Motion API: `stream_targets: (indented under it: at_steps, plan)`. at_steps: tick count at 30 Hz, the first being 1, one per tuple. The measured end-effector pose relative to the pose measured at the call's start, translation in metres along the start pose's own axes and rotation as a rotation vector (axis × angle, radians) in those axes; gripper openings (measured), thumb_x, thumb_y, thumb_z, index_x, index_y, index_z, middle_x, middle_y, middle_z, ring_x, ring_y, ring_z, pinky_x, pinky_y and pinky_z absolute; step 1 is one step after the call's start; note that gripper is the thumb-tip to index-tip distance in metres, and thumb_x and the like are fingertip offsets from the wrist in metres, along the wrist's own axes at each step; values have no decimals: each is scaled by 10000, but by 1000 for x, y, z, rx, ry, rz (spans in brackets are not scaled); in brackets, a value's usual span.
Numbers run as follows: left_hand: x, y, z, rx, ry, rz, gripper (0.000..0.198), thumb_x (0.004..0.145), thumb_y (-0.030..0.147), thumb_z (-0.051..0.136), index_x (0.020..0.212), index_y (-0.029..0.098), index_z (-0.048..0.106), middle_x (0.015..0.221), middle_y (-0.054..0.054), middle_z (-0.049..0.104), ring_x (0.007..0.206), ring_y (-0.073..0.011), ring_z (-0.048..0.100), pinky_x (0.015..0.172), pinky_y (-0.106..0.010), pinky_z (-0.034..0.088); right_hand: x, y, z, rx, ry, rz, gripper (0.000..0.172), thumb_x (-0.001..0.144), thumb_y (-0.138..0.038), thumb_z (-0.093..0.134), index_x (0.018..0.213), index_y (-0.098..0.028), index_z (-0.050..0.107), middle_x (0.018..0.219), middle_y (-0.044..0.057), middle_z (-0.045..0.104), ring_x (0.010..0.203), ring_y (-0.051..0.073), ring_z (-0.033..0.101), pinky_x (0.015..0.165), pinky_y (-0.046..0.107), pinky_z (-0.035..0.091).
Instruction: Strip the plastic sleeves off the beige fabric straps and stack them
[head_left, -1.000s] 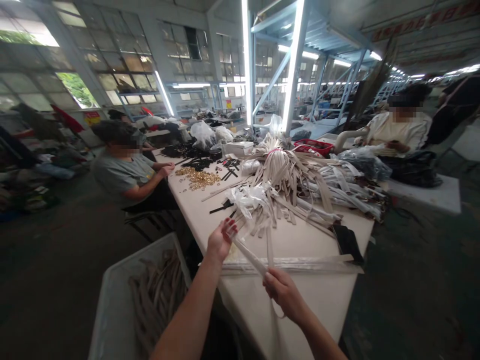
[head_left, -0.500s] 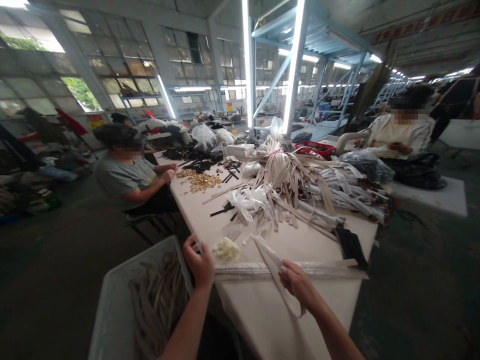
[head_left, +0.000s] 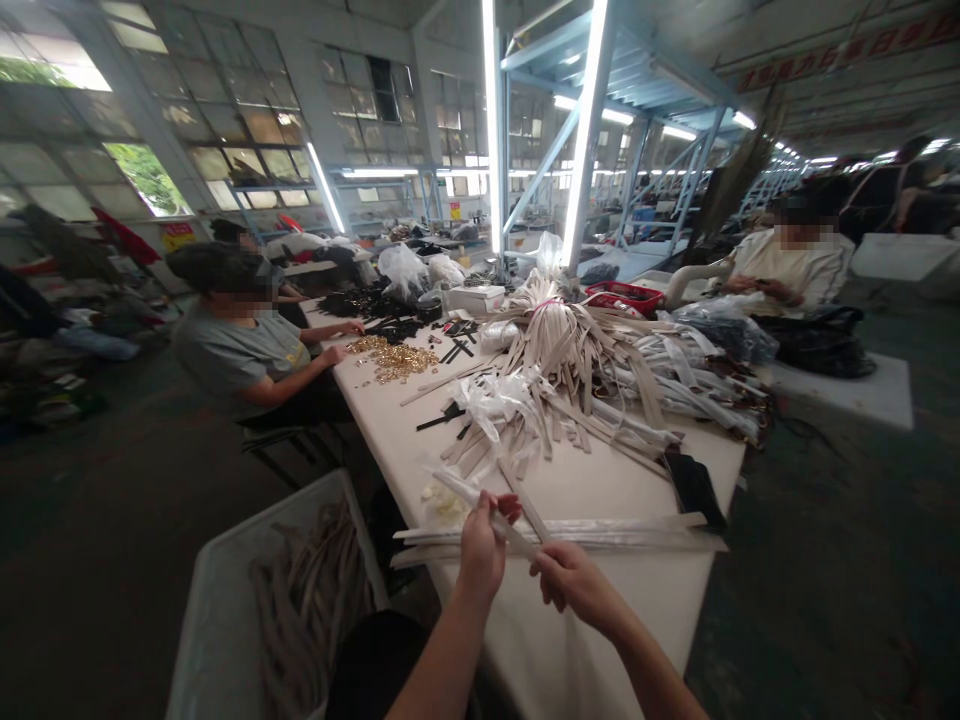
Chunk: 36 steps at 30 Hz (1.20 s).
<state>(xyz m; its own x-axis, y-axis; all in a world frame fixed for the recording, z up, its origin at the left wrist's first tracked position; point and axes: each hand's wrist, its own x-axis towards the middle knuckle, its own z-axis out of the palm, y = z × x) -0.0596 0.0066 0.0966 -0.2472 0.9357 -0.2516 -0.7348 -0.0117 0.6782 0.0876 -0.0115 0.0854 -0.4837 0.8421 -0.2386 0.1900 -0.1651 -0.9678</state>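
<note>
A pale strap (head_left: 516, 538) with a whitish, film-like end runs between my hands over the near part of the table. My left hand (head_left: 481, 548) grips it at the left, with some fingers curled upward. Close by on the right, my right hand (head_left: 577, 582) pinches the strap, and its other fingers hang below. Another beige strap (head_left: 525, 497) slants down behind my hands. Beneath them, a flat row of long pale straps (head_left: 619, 536) lies across the table. The crumpled yellowish piece (head_left: 441, 503) sits just left of my left hand, partly covered by the strap's end.
A grey bin (head_left: 196, 600) of brownish straps stands at the left. A large heap of beige straps (head_left: 551, 335), clear plastic (head_left: 499, 402) and gold metal pieces (head_left: 394, 360) cover the table's far part. A black flat item (head_left: 694, 485) lies right. Co-workers sit left and far right.
My left hand has moved right from the table's left edge, bringing it near my right hand, and now grips the strap. My right hand has shifted slightly down and left.
</note>
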Motion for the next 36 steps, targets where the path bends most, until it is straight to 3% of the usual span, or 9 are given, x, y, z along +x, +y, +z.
stream_targets:
  at_steps: [5, 10, 13, 18, 21, 24, 27, 31, 36]
  plan:
    - [-15, -19, 8, 106, -84, -136, 384, 789, 504, 706, 749, 152, 558, 875, -132, 725, 668, -221, 682, 641, -355, 535, 3, -12, -8, -23, 26, -95, 482, 943, -536, 434, 705, -153, 605, 539, 1, 595, 394, 96, 463, 426, 209, 341]
    - [-9, 4, 16, 60, -82, -10, 365, 788, 472, 723, 734, 176, 516, 894, -109, 729, 834, -238, 698, 813, -387, 526, -5, -26, -30, -153, 39, -174, 415, 934, -461, 505, 696, -153, 648, 627, 31, 662, 589, 149, 602, 607, 245, 450]
    - [-9, 8, 21, 83, -72, 21, 364, 787, 479, 721, 736, 173, 529, 873, -102, 728, 826, -236, 695, 814, -387, 523, -6, -27, -34, -220, 117, -178, 420, 933, -436, 506, 652, -155, 639, 577, 17, 629, 522, 132, 549, 560, 238, 418]
    - [-21, -10, 29, 184, -148, -65, 404, 806, 534, 683, 742, 145, 594, 856, -130, 723, 779, -257, 686, 689, -366, 528, -1, -32, -30, -139, 127, -202, 416, 943, -475, 464, 792, -155, 683, 579, 1, 616, 461, 117, 501, 492, 227, 391]
    - [-19, 4, 32, 167, -177, -49, 360, 794, 482, 719, 852, 134, 646, 956, -145, 728, 881, -267, 689, 817, -390, 520, -5, -34, -37, -146, 128, -223, 418, 934, -473, 493, 709, -158, 651, 562, 5, 603, 489, 125, 517, 522, 232, 403]
    - [-9, 25, 32, 81, -237, -136, 453, 820, 518, 675, 1068, 139, 653, 1029, -159, 721, 941, -288, 689, 881, -432, 505, -11, -35, -44, -150, 166, -206, 410, 928, -479, 503, 692, -167, 628, 561, 0, 598, 468, 120, 489, 503, 232, 375]
    - [0, 31, 29, -36, -152, -181, 439, 828, 559, 649, 1006, 158, 649, 960, -135, 729, 860, -266, 702, 842, -426, 522, -13, -38, -45, -151, 186, -186, 406, 920, -492, 504, 712, -172, 641, 548, -6, 596, 454, 122, 476, 488, 232, 355]
    - [-2, 11, 30, -47, -84, -103, 318, 817, 460, 704, 823, 161, 596, 887, -102, 730, 799, -236, 703, 812, -397, 530, -13, -45, -42, -214, 186, -202, 400, 916, -454, 513, 655, -177, 636, 526, 3, 612, 506, 145, 536, 537, 239, 382]
    - [-10, -3, 35, 20, -56, 14, 334, 811, 467, 708, 856, 152, 606, 849, -85, 727, 760, -218, 696, 799, -380, 527, -15, -44, -49, -321, 242, -113, 378, 895, -380, 522, 596, -176, 628, 477, 3, 605, 463, 146, 534, 507, 240, 356]
